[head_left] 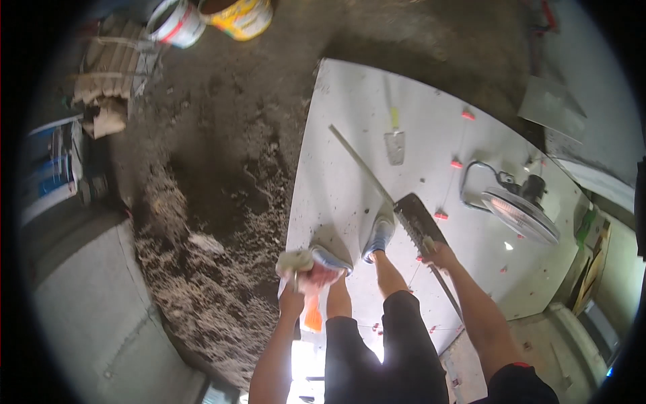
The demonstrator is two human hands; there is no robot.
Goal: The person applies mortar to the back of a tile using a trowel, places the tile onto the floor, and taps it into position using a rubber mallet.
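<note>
My right hand (pixel 441 256) is closed on a notched trowel (pixel 418 217), a dark rectangular plate with teeth along one edge. Passing behind it is a long, thin pale bar (pixel 360 160), slanting across the white tiles. On my other side, my left hand (pixel 316 275) is smeared by motion. A whitish wad (pixel 294 262), perhaps a cloth or sponge, shows at its fingers. Just below that hand is an orange flat piece (pixel 313 315). Farther off on the tiles lies a small trowel (pixel 395 143) with a yellow-green handle.
I stand on the white tiled floor (pixel 336 94), where red levelling wedges (pixel 456 163) sit along the joints. A fan (pixel 521 210) is at right. Rough, crumbly mortar (pixel 208 289) covers the ground at left. Two buckets (pixel 176 23) and stacked bundles (pixel 111 71) stand far left.
</note>
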